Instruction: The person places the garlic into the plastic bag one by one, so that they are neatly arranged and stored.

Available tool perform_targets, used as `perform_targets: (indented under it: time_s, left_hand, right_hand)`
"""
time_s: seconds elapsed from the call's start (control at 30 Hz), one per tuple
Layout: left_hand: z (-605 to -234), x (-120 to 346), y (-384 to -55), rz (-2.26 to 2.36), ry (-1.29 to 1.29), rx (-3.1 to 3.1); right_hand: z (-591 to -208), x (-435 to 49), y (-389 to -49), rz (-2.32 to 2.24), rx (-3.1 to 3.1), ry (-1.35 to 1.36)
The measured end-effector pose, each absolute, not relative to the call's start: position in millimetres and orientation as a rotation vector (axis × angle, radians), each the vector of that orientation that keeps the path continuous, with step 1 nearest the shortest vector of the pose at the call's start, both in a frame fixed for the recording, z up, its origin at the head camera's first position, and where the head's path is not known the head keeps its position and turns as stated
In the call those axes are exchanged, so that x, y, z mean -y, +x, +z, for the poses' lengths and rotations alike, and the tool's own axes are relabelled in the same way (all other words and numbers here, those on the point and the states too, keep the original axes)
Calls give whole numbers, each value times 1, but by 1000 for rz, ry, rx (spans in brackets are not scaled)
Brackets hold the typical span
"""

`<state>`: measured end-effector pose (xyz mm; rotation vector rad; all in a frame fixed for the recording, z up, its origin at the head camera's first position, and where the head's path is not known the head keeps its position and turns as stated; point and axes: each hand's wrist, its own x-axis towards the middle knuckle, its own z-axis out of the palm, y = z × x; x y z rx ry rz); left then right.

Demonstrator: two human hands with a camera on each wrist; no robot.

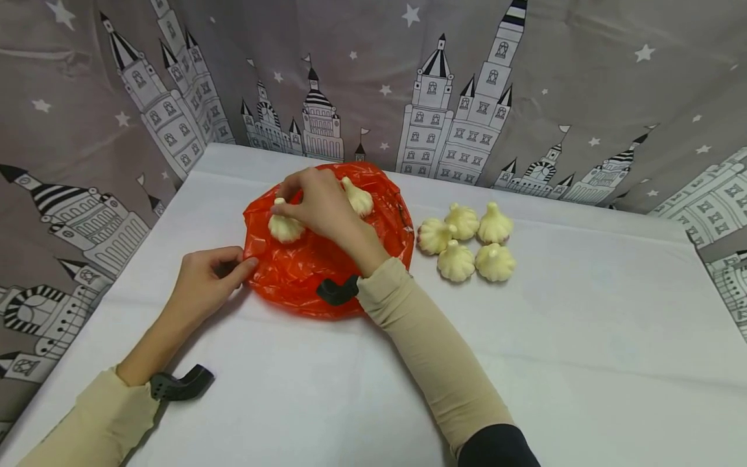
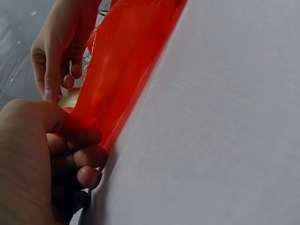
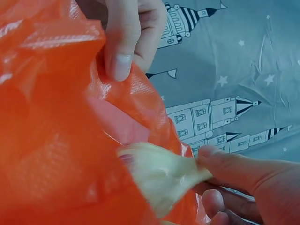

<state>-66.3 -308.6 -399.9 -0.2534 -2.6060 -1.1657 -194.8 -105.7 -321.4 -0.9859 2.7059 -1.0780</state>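
Note:
A crumpled red plastic bag (image 1: 303, 279) lies spread on the white table. My left hand (image 1: 207, 279) pinches the bag's left edge between thumb and fingers; the left wrist view shows the red film (image 2: 126, 61) stretched up from that grip. Over the bag, my right hand (image 1: 321, 201) pinches a garlic bulb (image 1: 284, 228) by its stem. In the right wrist view the bulb (image 3: 161, 173) sits partly behind a fold of red plastic. A second garlic bulb (image 1: 358, 198) rests on the bag, just right of my right hand.
Several garlic bulbs (image 1: 457, 261) stand in a cluster on the white tabletop (image 1: 583, 324), right of the bag. A grey cloth (image 1: 362, 78) printed with castles and stars hangs behind the table. Black wrist mounts (image 1: 182, 383) sit on both forearms.

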Motion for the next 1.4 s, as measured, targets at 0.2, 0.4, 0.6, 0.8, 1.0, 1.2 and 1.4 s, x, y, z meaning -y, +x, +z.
perform_targets:
  time_s: [0.2,0.4,0.6,0.8,1.0,1.2,1.4]
  left_hand:
    - [-400,308,-66,-1166,-237,2617]
    - [-401,308,-66,-1164,-234,2616]
    - [-401,306,-68,-1168,-247,2629]
    - [-401,306,-68,-1146,-240,2631]
    - [-401,307,-67,-1148,-234,2618]
    - [-401,309,-67,-1147,-242,2614]
    - [-400,307,-67,-1152,-227,2629]
  right_hand:
    - [-322,105,-195,-1093,-2729,-988]
    - [-319,101,-194,-1123,-2715,-992]
    - [-313,91,-189,-1222,-2686,-1011]
    - [-307,84,-184,-1285,-2667,-1026]
    - [-306,82,-180,-1282,-2635,-1057]
    - [-305,74,-176,-1241,-2660,-1065]
    - [-306,56,-171,-1214,-2690,-1095]
